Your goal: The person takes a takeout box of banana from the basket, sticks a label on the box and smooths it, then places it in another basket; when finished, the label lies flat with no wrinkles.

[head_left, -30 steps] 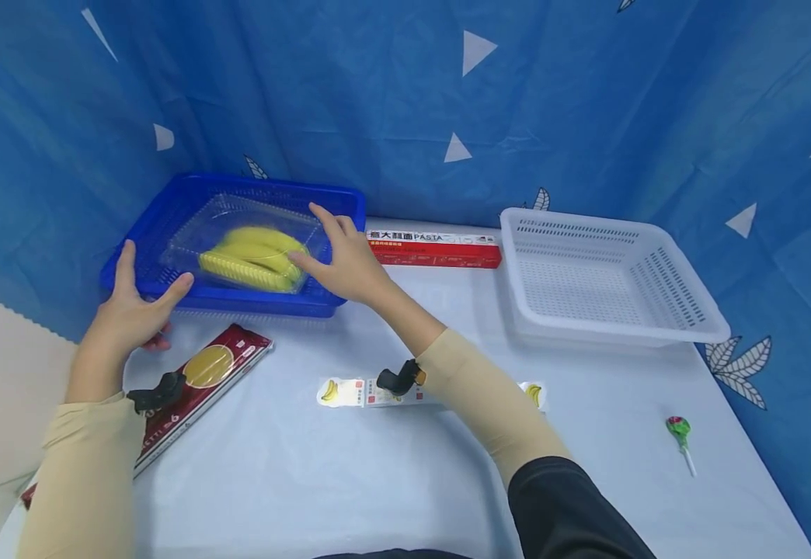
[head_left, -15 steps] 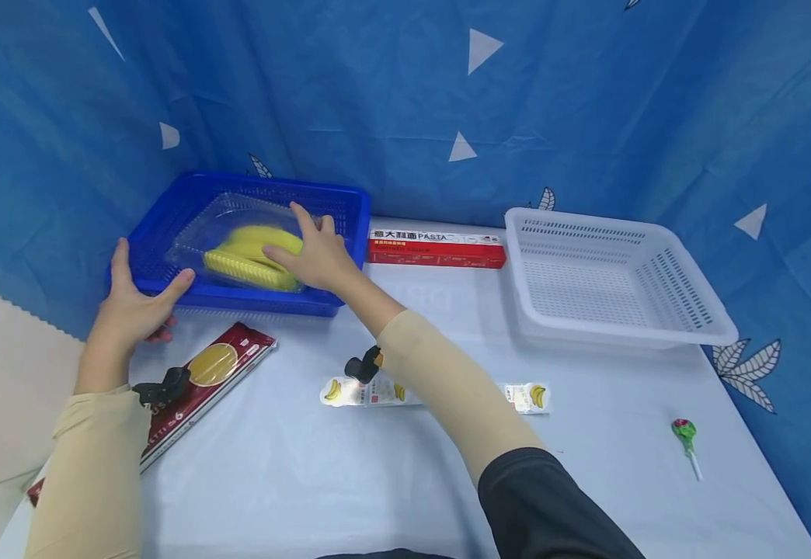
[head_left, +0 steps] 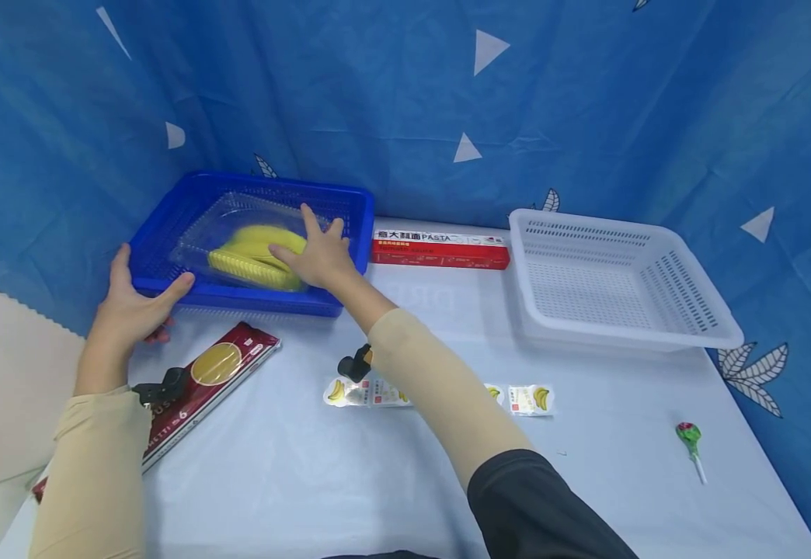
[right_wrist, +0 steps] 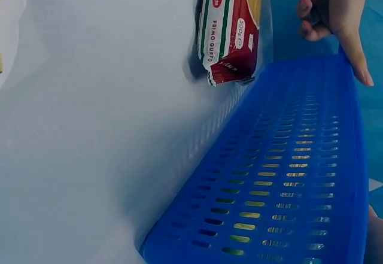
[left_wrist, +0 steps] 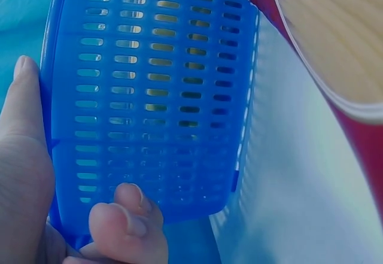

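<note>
A blue perforated basket stands at the back left. Inside it lies a clear plastic clamshell box with yellow bananas. My left hand rests at the basket's front left corner, forefinger and thumb spread along its rim. In the left wrist view, the left hand is beside the basket wall, its other fingers loosely bent. My right hand reaches over the basket's right side, fingers spread above the clamshell box; whether the fingertips touch it is unclear. The right wrist view mostly hides those fingers behind the basket rim.
A dark red spaghetti packet lies in front of the basket. A red pasta box lies at the back, beside a white basket. A strip of banana-printed packets lies partly under my right forearm. A lollipop lies at right.
My right hand has moved left and inward over the clamshell box. The left hand stays at the basket corner. The head view has shifted slightly.
</note>
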{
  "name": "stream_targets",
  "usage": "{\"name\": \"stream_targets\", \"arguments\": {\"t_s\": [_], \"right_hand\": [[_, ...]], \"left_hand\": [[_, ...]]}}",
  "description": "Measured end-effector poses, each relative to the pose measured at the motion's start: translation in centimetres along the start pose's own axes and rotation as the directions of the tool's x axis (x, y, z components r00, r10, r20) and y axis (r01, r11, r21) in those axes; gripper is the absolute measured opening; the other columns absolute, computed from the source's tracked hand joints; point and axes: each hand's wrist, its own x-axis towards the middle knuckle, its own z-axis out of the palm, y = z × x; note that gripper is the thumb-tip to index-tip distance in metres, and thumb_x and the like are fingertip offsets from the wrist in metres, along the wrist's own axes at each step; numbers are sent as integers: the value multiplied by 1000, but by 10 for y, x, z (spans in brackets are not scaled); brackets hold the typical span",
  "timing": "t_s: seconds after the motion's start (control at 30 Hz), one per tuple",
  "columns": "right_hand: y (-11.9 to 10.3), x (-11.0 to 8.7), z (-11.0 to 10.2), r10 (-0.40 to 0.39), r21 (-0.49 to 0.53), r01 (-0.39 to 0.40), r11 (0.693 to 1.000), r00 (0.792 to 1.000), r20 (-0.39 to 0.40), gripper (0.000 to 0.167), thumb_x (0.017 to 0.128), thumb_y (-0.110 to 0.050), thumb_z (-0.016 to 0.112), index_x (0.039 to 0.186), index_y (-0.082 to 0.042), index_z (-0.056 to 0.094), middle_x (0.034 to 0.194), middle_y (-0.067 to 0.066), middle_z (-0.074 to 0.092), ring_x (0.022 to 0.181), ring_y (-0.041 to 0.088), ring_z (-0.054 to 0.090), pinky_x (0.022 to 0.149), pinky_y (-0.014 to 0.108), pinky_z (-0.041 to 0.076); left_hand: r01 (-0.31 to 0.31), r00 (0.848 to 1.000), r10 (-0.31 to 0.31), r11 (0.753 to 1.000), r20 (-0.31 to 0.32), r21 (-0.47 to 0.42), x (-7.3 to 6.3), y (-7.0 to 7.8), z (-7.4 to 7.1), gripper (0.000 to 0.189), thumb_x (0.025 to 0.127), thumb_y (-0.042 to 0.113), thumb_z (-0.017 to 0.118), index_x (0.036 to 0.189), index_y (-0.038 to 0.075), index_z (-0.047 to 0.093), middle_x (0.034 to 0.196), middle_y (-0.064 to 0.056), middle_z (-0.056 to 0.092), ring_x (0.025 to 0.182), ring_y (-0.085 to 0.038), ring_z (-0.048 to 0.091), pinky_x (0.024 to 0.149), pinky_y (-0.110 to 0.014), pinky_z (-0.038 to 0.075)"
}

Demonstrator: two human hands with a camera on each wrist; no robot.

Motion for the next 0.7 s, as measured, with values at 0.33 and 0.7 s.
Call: {"name": "stream_targets", "arguments": {"t_s": [0.33, 0.7], "right_hand": [[2, 3, 5, 62, 34, -64, 997, 997, 43, 94, 86, -75, 52, 157, -46, -3, 166, 21, -1, 140, 44, 41, 102, 55, 48], [3, 4, 10, 113, 61, -115, 991, 993, 38, 98, 85, -76, 52, 159, -41, -2, 165, 25, 0, 111, 39, 65, 91, 50, 54]], "left_hand": [[5, 1000, -5, 1000, -12, -1, -1, -1, 0, 111, 88, 68, 56, 150, 40, -31, 63, -12, 63, 49, -28, 62, 48, -43, 52], [12, 1000, -12, 1000, -21, 25, -1, -1, 0, 111, 86, 72, 55, 151, 40, -29, 65, -12, 61, 49, -29, 61, 49, -43, 52]]}}
